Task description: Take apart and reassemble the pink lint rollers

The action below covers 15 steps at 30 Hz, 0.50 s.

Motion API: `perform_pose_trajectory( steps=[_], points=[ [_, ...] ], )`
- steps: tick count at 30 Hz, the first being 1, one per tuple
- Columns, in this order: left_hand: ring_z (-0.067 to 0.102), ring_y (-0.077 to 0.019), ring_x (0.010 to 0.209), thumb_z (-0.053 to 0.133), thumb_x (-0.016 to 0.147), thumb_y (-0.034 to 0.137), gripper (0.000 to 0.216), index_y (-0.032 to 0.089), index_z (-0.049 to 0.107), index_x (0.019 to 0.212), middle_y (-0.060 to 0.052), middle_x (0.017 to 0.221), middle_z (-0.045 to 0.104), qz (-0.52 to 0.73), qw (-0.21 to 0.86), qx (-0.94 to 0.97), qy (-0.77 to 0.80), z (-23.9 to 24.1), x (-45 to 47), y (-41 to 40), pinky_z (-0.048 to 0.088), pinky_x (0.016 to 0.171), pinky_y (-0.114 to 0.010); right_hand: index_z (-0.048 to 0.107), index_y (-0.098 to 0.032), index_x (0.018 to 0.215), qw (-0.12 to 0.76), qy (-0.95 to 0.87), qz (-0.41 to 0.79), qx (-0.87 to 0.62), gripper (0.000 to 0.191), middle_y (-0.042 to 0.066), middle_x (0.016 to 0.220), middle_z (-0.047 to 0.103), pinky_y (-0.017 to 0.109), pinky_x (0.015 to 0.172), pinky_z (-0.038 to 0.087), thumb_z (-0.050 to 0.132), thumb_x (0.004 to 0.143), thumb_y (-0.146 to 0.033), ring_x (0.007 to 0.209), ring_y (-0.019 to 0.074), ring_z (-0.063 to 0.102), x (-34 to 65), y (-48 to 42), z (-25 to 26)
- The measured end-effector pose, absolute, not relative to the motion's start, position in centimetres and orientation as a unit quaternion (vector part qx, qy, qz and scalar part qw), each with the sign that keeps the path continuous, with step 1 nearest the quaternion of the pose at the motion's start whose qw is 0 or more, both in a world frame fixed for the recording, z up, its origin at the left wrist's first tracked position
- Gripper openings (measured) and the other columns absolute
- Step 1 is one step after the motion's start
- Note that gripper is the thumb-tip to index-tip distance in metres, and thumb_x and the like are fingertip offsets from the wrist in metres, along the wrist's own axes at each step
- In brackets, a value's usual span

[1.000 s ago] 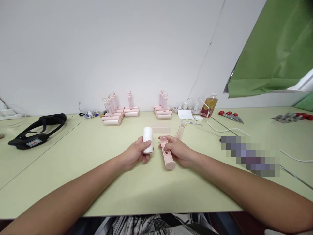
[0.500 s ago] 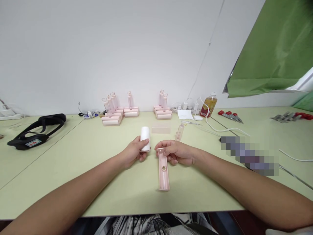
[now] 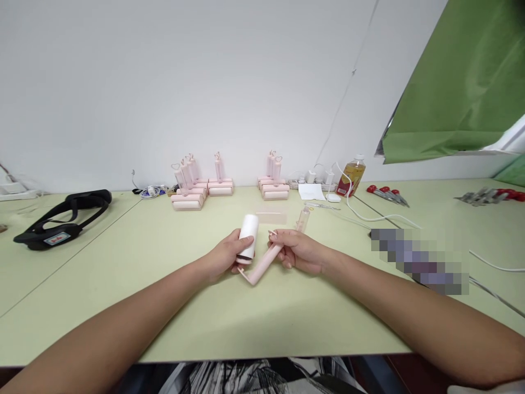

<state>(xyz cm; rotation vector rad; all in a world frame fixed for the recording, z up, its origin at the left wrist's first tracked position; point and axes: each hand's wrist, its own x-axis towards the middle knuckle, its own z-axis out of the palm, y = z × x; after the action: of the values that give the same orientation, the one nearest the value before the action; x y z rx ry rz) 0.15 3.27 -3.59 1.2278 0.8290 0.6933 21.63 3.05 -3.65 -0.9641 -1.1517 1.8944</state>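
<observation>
Wrapped round a white lint-roller refill (image 3: 248, 238) is my left hand (image 3: 227, 251), with the roll tilted and its lower end facing me. My right hand (image 3: 300, 250) pinches the upper end of a pink curved lint-roller holder (image 3: 262, 267). The holder slants down toward the left, and its lower end lies just below the roll; I cannot tell whether they touch. Just beyond my right hand lies a translucent pink handle (image 3: 302, 219). Behind the roll is a flat translucent pink cover (image 3: 271, 217) on the table.
Assembled pink lint rollers (image 3: 187, 191) stand along the wall, with more (image 3: 275, 180) to their right. A black headset strap (image 3: 65, 219) lies at left. At right are a drink bottle (image 3: 351, 176), red-handled pliers (image 3: 388, 194), white cables and a blurred-out object (image 3: 418, 261).
My right hand has turned the holder from upright with its hollow side showing to slanted with its outer side showing. Its lower end swung left; the white roll now tilts.
</observation>
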Motion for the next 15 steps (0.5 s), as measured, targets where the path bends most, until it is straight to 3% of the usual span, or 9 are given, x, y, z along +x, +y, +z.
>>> perform_pose_trajectory(
  steps=[8,15],
  points=[
    [0.037,-0.0065,0.047,0.063,0.081,0.054,0.042,0.021,0.040,0.094,0.006,0.066,0.047,0.279,0.710,0.555,0.334,-3.47,0.32,2.81,0.022,0.043,-0.021,0.060,-0.013,0.076,0.381,-0.431,0.727,-0.375,0.021,-0.004,0.047,0.054,0.016,0.033,0.048,0.071,0.080,-0.031,0.038,0.0069,0.050,21.39,2.98,-3.66],
    [0.043,-0.0088,0.054,0.064,0.081,0.052,0.041,0.020,0.042,0.095,0.003,0.070,0.052,0.283,0.682,0.580,0.344,-3.11,0.12,2.73,0.027,0.048,-0.024,0.061,-0.013,0.075,0.421,-0.404,0.717,-0.381,0.021,-0.003,0.050,0.056,0.018,0.035,0.052,0.072,0.080,-0.030,0.040,0.0068,0.051,21.34,2.98,-3.61]
  ],
)
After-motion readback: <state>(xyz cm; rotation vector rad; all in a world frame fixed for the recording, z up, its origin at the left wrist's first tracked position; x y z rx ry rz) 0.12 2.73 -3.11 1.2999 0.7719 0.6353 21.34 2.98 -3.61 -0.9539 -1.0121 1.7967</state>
